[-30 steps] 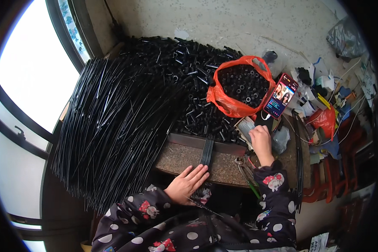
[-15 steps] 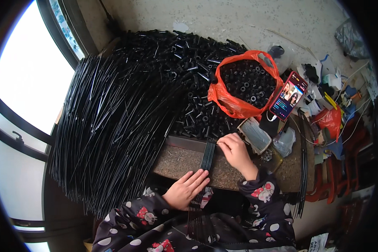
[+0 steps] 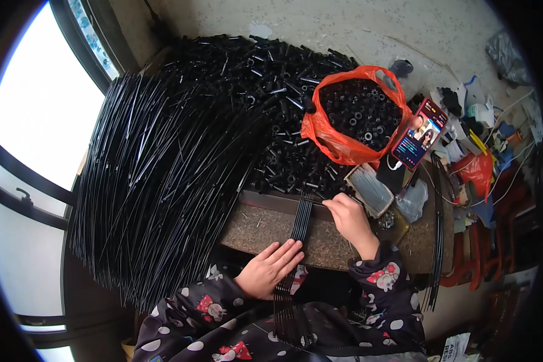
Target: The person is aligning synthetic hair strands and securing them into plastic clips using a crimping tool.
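My left hand (image 3: 271,269) lies flat, fingers stretched out, over a row of thin black rods (image 3: 302,218). The rods lie side by side across the table's near edge, and their lower ends hang over my lap. At their far ends, by a metal strip (image 3: 265,201), my right hand (image 3: 351,222) pinches thumb and forefinger together to the right of the row. Something thin and dark seems to reach from that pinch toward the rod tips, too small to make out. Past the strip is a heap of black tubular plastic parts (image 3: 292,172).
A big pile of long black rods (image 3: 163,181) covers the left side. At the back right stand a red plastic bag (image 3: 338,151) of small black rings and a lit phone (image 3: 419,134). Nearer are a box of thin pins (image 3: 369,190) and a clear plastic bag (image 3: 411,202).
My right hand has moved a little to the right, away from the rod tips, still pinching. My left hand stays on the rods. The view has shifted slightly.
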### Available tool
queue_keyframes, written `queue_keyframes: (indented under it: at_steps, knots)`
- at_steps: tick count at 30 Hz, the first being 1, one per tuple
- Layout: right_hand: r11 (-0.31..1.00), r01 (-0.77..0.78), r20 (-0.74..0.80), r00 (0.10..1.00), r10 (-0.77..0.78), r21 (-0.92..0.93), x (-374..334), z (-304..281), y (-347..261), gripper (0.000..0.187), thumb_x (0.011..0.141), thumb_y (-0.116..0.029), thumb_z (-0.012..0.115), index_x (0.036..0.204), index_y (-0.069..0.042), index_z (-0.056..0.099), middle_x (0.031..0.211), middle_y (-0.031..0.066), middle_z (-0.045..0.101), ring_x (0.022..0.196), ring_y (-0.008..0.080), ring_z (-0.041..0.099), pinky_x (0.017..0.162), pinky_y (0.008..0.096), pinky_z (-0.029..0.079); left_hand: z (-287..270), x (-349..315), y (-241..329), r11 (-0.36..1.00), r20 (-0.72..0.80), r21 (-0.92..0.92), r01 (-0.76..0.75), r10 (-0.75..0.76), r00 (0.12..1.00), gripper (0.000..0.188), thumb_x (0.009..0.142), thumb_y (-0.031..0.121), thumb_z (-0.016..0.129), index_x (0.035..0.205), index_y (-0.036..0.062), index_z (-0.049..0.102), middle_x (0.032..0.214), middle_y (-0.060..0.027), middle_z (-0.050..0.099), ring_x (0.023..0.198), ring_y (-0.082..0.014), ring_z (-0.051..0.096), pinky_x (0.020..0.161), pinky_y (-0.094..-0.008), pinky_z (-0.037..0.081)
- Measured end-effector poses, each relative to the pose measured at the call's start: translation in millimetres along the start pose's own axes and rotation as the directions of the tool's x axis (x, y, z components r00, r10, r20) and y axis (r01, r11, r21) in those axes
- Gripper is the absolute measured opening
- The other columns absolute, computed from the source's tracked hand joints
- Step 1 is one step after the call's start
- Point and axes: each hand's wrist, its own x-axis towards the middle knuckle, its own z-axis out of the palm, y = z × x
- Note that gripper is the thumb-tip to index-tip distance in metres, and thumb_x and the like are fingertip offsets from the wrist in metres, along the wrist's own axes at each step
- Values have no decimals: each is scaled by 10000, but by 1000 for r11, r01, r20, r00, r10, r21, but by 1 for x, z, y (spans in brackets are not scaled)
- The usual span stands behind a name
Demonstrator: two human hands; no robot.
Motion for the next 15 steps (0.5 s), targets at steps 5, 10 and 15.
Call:
queue_keyframes:
  at_steps: [5,10,15]
  knots:
    - [996,-38,9,999,39,-82,-7,-10,1,133,756,5,539,863,0,617,779,119,546,715,302,572,622,369,464,-2,0,1,998,-30,-62,27,-29,999,892,686,446,585,1378,7,232,1441,-183,212,1345,-301,203,1076,-416,171]
    - [998,-31,1,1000,31,-60,-7,-12,3,132,752,6,538,856,0,619,768,115,544,709,302,571,620,372,465,-4,2,2,999,-5,-36,16,-16,1000,863,700,448,574,1369,6,254,1438,-180,224,1337,-300,224,1067,-414,187]
    - [1000,13,31,999,-13,-21,-4,-6,0,152,742,14,569,884,4,623,778,122,560,704,308,577,618,358,467,-2,2,1,999,-22,-32,13,-14,1000,865,699,451,576,1367,5,257,1436,-177,231,1335,-298,231,1064,-419,192]
